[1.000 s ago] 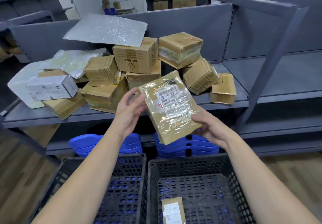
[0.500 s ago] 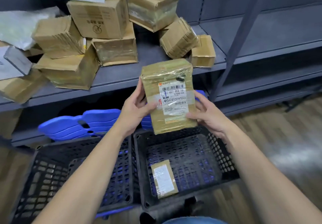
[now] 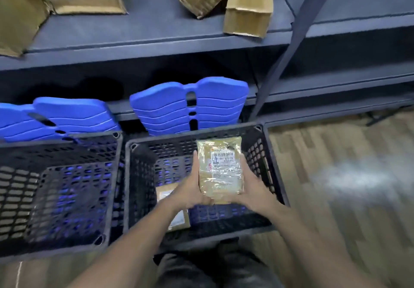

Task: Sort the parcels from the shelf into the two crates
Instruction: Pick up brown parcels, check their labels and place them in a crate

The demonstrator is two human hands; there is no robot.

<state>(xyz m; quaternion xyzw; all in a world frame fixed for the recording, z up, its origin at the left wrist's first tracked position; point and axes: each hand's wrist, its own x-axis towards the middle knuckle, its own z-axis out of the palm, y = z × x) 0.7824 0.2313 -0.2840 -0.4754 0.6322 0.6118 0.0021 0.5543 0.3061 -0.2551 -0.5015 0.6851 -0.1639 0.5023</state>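
Observation:
A brown parcel wrapped in clear tape, white label up (image 3: pixel 220 167), is held inside the right black crate (image 3: pixel 276 173). My left hand (image 3: pixel 190 192) grips its left edge and my right hand (image 3: pixel 253 189) its right edge. Below my left hand another small labelled parcel (image 3: pixel 173 209) lies on that crate's floor, partly hidden by my wrist. The left black crate (image 3: pixel 112 189) stands beside it with nothing visible inside. More brown cardboard parcels (image 3: pixel 246 7) rest on the grey shelf (image 3: pixel 145 39) above.
Stacked blue plastic lids (image 3: pixel 190 106) lean on the lower shelf behind the crates. A slanted grey shelf post (image 3: pixel 293 41) rises at the right. Wooden floor (image 3: pixel 336 175) lies to the right of the crates. My dark trousers (image 3: pixel 212 267) show at the bottom.
Both hands have lowered the taped parcel from in front of the shelf down into the right crate. My view has tilted downward, so most shelf parcels left the frame.

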